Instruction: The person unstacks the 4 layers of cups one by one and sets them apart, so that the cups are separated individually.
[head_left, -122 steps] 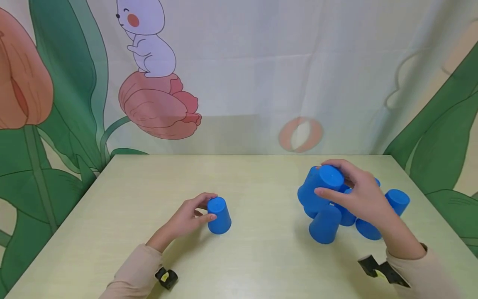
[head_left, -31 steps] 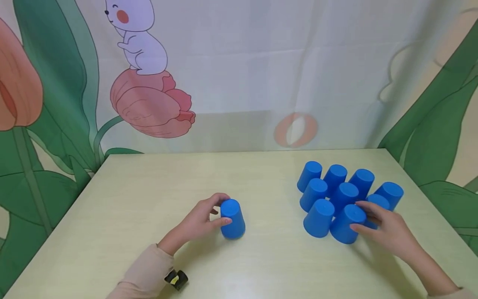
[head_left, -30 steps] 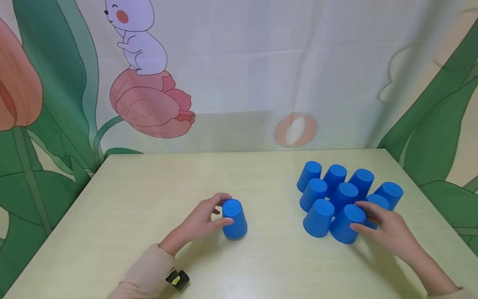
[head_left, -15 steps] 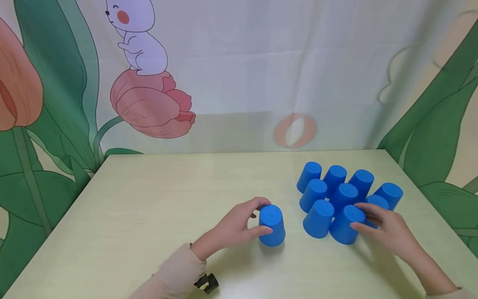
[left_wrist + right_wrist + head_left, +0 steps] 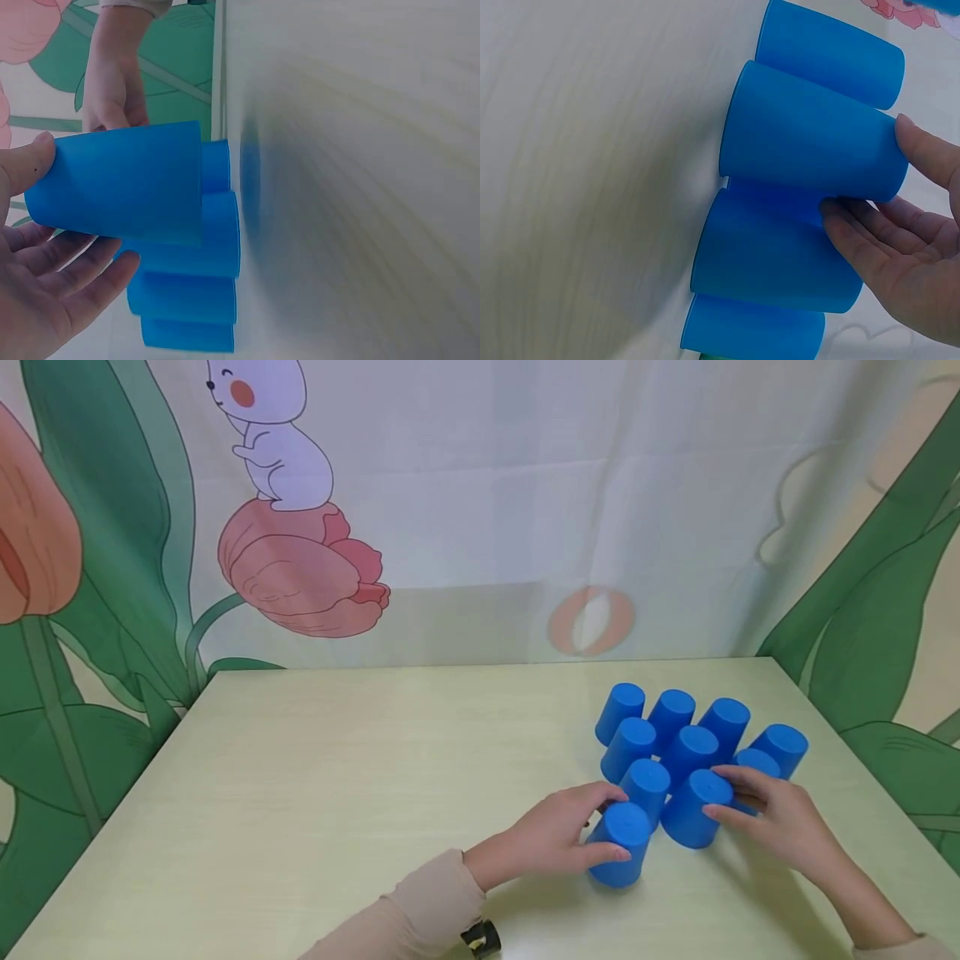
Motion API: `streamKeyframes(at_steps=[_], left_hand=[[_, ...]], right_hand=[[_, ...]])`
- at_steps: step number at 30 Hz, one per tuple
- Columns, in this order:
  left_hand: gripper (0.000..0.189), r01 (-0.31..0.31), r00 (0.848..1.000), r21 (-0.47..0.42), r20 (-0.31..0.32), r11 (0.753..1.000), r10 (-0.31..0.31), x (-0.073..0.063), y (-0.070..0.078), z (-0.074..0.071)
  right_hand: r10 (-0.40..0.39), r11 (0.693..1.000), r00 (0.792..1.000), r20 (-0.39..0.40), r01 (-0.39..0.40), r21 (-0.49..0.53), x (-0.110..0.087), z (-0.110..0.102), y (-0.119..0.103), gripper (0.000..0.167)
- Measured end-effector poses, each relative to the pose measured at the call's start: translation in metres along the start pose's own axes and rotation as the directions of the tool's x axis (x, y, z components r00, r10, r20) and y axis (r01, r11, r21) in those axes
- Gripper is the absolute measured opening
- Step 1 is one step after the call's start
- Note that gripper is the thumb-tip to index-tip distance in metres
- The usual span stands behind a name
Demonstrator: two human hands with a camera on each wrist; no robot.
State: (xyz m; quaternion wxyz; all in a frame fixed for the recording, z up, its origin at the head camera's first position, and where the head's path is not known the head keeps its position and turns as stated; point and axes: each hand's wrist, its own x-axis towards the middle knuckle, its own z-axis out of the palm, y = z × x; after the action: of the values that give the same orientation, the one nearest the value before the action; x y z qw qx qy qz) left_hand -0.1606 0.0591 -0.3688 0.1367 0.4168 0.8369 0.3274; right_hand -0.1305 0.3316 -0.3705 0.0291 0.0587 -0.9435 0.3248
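My left hand [image 5: 551,835] pinches an upside-down blue plastic cup [image 5: 619,852] between thumb and fingers. In the left wrist view this cup [image 5: 124,184] hangs a little above the table, its rim apart from the surface. Right behind it, partly hidden, stands another blue cup [image 5: 648,781] at the group's left front corner. My right hand [image 5: 783,818] holds the front cup [image 5: 692,818] of the group, thumb on the near side and fingers behind. In the right wrist view that cup [image 5: 814,131] stands with its rim on the table.
Several more upside-down blue cups [image 5: 690,752] stand close together on the right of the pale table [image 5: 360,777]. One cup [image 5: 783,745] sits at the group's right end, behind my right hand. A printed curtain [image 5: 465,510] hangs behind the table's far edge.
My left hand has carried its cup rightward and nearer, up to the group. Four seconds ago my right hand held cups raised over the group; over the last second it stays on the front cup.
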Motion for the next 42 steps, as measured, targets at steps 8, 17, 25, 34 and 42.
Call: streamKeyframes(at_steps=[8,17,25,34,42], left_hand=[[0.055,-0.004,0.999,0.077,0.045,0.997,0.0,0.021,0.016,0.016],[0.052,-0.044,0.999,0.138,-0.008,0.989,0.045,0.035,0.022,0.028],[0.056,0.02,0.999,0.191,-0.028,0.981,-0.015,0.04,0.023,0.037],[0.059,0.036,0.996,0.198,-0.081,0.98,-0.021,0.03,0.02,0.031],[0.061,0.042,0.981,-0.036,-0.191,0.998,-0.048,-0.002,0.007,-0.004]], right_hand=[[-0.028,1.0,1.0,-0.006,0.028,-0.009,0.002,0.001,0.002,0.055],[-0.046,0.999,0.999,-0.017,0.045,-0.024,0.002,0.0,0.003,0.053],[-0.044,0.999,0.999,-0.015,0.044,-0.02,0.003,0.002,0.002,0.053],[-0.072,0.996,0.996,-0.059,0.068,-0.059,0.003,-0.002,-0.006,0.056],[-0.116,0.993,0.977,-0.177,0.117,-0.005,0.01,-0.007,-0.045,0.066]])
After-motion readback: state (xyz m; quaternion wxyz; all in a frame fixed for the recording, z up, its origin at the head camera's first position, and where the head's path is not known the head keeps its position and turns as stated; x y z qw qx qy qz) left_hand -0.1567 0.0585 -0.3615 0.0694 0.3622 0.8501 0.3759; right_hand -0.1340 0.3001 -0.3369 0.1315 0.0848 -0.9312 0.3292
